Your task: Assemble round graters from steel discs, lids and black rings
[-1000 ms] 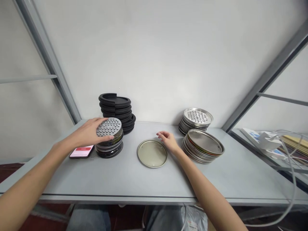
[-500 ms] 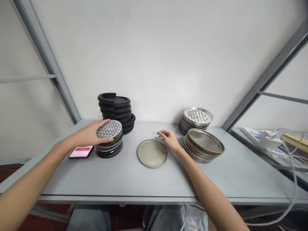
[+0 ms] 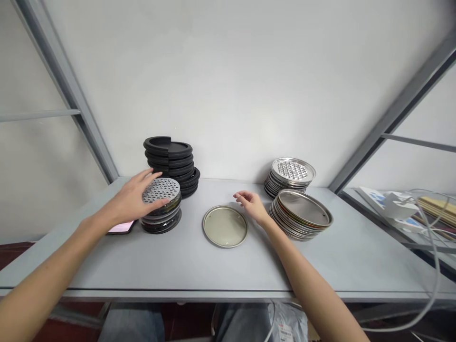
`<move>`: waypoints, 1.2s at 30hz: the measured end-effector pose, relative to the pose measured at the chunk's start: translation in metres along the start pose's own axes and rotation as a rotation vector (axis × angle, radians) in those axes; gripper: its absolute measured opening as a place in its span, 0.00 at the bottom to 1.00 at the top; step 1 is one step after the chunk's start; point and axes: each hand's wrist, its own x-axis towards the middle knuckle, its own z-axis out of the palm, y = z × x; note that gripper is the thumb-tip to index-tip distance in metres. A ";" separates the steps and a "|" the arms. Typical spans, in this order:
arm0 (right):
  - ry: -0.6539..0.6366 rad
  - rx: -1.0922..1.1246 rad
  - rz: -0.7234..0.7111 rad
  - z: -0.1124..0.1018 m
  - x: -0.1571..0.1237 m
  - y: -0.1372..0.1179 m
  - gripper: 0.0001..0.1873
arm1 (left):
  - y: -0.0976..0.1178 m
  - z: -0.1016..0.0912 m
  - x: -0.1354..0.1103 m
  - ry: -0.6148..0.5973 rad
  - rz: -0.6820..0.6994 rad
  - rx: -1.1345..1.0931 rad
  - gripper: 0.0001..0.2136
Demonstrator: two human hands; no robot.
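My left hand (image 3: pixel 137 197) spreads its fingers around a stack of round discs with a perforated grater disc (image 3: pixel 162 189) on top. The thumb lies at the near side of that disc and the fingers at its far side; I cannot tell whether they touch it. My right hand (image 3: pixel 250 205) rests low over the table with loosely bent fingers and holds nothing. Just left of it a round, shallow metal plate (image 3: pixel 225 227) with a raised rim lies flat. To its right stands a leaning stack of similar metal plates (image 3: pixel 304 209).
Black rings with a cut-out rim (image 3: pixel 169 154) are piled behind the grater discs. A stack of shiny metal grater discs (image 3: pixel 292 172) stands at the back right. A phone (image 3: pixel 121 228) lies partly under my left wrist. White cables (image 3: pixel 434 266) hang at the right edge.
My left hand has shifted slightly, its fingers opening wider and lifting above the grater disc, and its wrist now covers more of the phone. My right hand has barely moved.
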 end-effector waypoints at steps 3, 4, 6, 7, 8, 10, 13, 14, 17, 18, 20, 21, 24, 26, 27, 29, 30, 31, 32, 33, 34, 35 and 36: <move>0.046 -0.215 -0.122 -0.007 -0.001 0.002 0.13 | 0.036 0.006 -0.014 0.286 0.162 -0.122 0.28; 0.046 -0.281 -0.155 -0.009 -0.002 0.004 0.12 | 0.049 0.011 -0.018 0.301 0.235 -0.170 0.28; 0.013 -0.363 -0.194 -0.013 -0.003 0.007 0.10 | 0.074 0.028 -0.021 0.145 0.394 -0.244 0.28; -0.012 -0.381 -0.202 -0.014 -0.003 0.008 0.09 | 0.085 0.039 -0.020 0.034 0.453 -0.274 0.29; -0.036 -0.388 -0.206 -0.015 -0.003 0.009 0.09 | 0.093 0.051 -0.018 -0.083 0.486 -0.289 0.32; -0.081 -0.396 -0.214 -0.016 -0.004 0.009 0.09 | 0.105 0.076 -0.011 -0.229 0.461 -0.300 0.39; -0.151 -0.413 -0.241 -0.015 -0.006 0.007 0.11 | 0.109 0.107 0.000 -0.415 0.357 -0.298 0.54; -0.172 -0.416 -0.253 -0.014 -0.007 0.005 0.11 | 0.107 0.113 0.002 -0.470 0.343 -0.296 0.56; -0.208 -0.403 -0.295 -0.010 -0.010 -0.004 0.11 | 0.101 0.122 0.002 -0.501 0.317 -0.326 0.57; -0.216 -0.384 -0.308 -0.008 -0.012 -0.009 0.12 | 0.098 0.123 0.001 -0.477 0.305 -0.345 0.55; -0.237 -0.321 -0.328 -0.007 -0.015 -0.020 0.12 | 0.095 0.122 -0.001 -0.422 0.270 -0.391 0.52; -0.245 -0.283 -0.332 -0.007 -0.017 -0.026 0.13 | 0.093 0.122 -0.001 -0.391 0.247 -0.416 0.50; -0.265 -0.176 -0.367 -0.008 -0.024 -0.042 0.13 | 0.090 0.124 0.002 -0.270 0.166 -0.504 0.44; -0.299 -0.115 -0.421 -0.009 -0.031 -0.050 0.13 | 0.089 0.125 0.004 -0.179 0.120 -0.581 0.38; -0.317 -0.093 -0.445 -0.008 -0.034 -0.052 0.13 | 0.088 0.125 0.004 -0.146 0.102 -0.624 0.36; -0.330 -0.070 -0.477 -0.006 -0.041 -0.054 0.12 | 0.088 0.124 0.005 -0.120 0.077 -0.708 0.35; -0.329 -0.068 -0.483 -0.005 -0.044 -0.055 0.12 | 0.088 0.123 0.005 -0.124 0.071 -0.747 0.36; -0.325 -0.065 -0.487 -0.003 -0.047 -0.055 0.12 | 0.088 0.122 0.004 -0.136 0.070 -0.786 0.38; -0.320 -0.060 -0.489 -0.002 -0.050 -0.056 0.11 | 0.088 0.121 0.004 -0.151 0.074 -0.829 0.40; -0.312 -0.051 -0.491 -0.002 -0.052 -0.057 0.11 | 0.088 0.120 0.004 -0.162 0.078 -0.873 0.41; -0.296 -0.043 -0.494 -0.002 -0.055 -0.058 0.11 | 0.087 0.119 0.003 -0.171 0.078 -0.917 0.41; -0.268 -0.041 -0.501 -0.005 -0.058 -0.060 0.11 | 0.087 0.119 0.003 -0.177 0.072 -0.956 0.41; -0.224 -0.046 -0.515 -0.010 -0.061 -0.062 0.11 | 0.087 0.119 0.002 -0.178 0.063 -0.987 0.39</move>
